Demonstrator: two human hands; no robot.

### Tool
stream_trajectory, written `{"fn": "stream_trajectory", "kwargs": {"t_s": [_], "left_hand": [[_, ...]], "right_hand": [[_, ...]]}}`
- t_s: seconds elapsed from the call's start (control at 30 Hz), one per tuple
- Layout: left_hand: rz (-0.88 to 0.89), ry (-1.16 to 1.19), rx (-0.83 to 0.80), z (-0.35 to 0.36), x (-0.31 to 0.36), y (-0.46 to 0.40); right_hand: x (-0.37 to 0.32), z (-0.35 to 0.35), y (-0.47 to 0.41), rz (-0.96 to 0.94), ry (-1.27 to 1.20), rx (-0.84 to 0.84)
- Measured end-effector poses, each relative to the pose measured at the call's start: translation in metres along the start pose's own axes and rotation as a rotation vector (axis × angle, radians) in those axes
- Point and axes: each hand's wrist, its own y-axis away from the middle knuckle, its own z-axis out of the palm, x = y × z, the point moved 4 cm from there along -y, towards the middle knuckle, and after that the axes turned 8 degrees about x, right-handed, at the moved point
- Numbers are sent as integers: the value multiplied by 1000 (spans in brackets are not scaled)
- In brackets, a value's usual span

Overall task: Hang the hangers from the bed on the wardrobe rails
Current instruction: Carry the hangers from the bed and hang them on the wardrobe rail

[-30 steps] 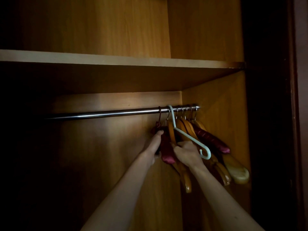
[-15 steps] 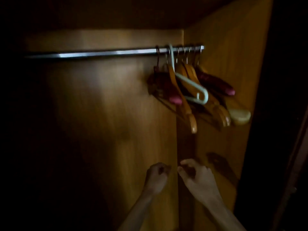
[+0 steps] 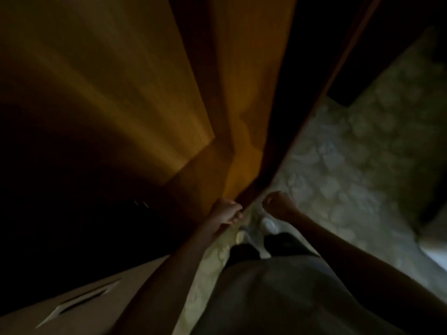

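Two bare hands are seen low in a dim, motion-blurred view from the head camera, beside the open wardrobe. The left hand is curled loosely at the wardrobe's bottom edge, and the right hand is balled into a fist over the patterned floor; nothing is held in either grip. No hangers, no rail and no bed are shown in this view, so the hangers' position relative to the hands cannot be told. A pale drawer front with a recessed handle is seen at lower left, and a white shoe is glimpsed below the fists. Hangers of the usual kind would be judged light and stiff, apt to tangle by their hooks, and best gripped at the neck just under the hook. A turn toward the bed is judged to be required for the next pickup.
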Motion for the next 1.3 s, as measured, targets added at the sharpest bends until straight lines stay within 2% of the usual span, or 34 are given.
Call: {"fn": "stream_trajectory", "kwargs": {"t_s": [0.07, 0.17, 0.3, 0.47, 0.57, 0.8, 1.03, 1.17, 1.3], "left_hand": [[-113, 0, -67, 19, -24, -8], [-193, -54, -74, 39, -47, -22], [-158, -322, -97, 79, -63, -29], [-40, -620, -255, 156, -59, -9], [64, -759, -344, 209, -53, 9], [190, -979, -430, 337, -46, 58], [436, -1261, -543, 454, -42, 117], [513, -1394, -480, 479, -28, 130], [489, -1494, -401, 488, -12, 134]], "right_hand": [[47, 23, 14, 149, -67, -22], [107, 48, 45, 369, -154, 6], [179, 79, 93, 591, -212, 9], [257, 112, 159, 847, -392, 56], [288, 135, 197, 914, -555, 117], [357, 201, 310, 1133, -885, 235], [419, 250, 398, 1335, -1173, 411], [459, 237, 418, 1396, -1324, 608], [524, 177, 427, 1356, -1397, 863]]}}
